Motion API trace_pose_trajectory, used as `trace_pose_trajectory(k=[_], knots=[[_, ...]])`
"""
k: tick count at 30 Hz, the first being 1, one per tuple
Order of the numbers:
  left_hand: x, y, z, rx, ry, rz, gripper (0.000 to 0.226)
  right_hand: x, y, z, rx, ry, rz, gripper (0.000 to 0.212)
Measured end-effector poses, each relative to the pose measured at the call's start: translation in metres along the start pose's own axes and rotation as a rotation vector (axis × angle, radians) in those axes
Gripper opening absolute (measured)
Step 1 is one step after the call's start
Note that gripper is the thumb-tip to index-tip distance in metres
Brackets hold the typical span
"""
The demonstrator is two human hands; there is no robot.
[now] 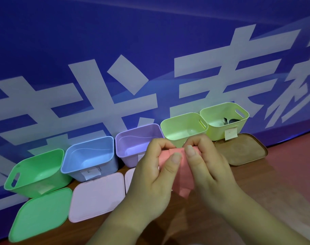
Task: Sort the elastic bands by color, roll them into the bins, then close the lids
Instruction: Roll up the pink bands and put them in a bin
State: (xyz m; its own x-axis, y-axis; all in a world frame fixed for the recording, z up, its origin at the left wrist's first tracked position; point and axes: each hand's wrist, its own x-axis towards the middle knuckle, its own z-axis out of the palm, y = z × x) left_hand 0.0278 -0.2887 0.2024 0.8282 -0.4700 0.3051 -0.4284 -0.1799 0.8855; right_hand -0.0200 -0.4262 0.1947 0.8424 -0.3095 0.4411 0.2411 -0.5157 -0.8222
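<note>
Just in front of the purple bin, left hand and right hand both pinch the pink band at its far end between thumbs and curled fingers; its length trails nearward between them.

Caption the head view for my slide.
Left hand and right hand pinch a pink elastic band before five open bins.

- Left grip and right grip pinch a wide pink elastic band over the brown wooden tabletop.
- Behind, in a row — a green plastic bin, blue plastic bin, purple plastic bin, all lidless.
</note>
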Motion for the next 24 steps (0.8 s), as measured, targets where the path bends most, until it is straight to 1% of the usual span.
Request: trace_pose_trajectory(k=[6, 11, 16, 24], knots=[[-0.0006, 0.0005, -0.0029, 0.071, -0.036, 0.058, 0.023, 0.0040, -0.0005, -0.0006, 0.110, 0.001, 0.120, 0.033], [0.0004, 0.0010, -0.0039, 0.074, -0.026, 0.071, 0.021, 0.0067, -0.0013, -0.0014, 0.099, -0.023, 0.162, 0.030], [0.0018, 0.0020, -0.0037, 0.041, 0.000, 0.047, 0.021, 0.0062, -0.0015, -0.0021, 0.036, -0.037, 0.101, 0.036], [0.0035, 0.0022, -0.0021, -0.054, 0.064, -0.012, 0.026, 0.0033, -0.0003, -0.0022, -0.051, -0.015, -0.051, 0.023]])
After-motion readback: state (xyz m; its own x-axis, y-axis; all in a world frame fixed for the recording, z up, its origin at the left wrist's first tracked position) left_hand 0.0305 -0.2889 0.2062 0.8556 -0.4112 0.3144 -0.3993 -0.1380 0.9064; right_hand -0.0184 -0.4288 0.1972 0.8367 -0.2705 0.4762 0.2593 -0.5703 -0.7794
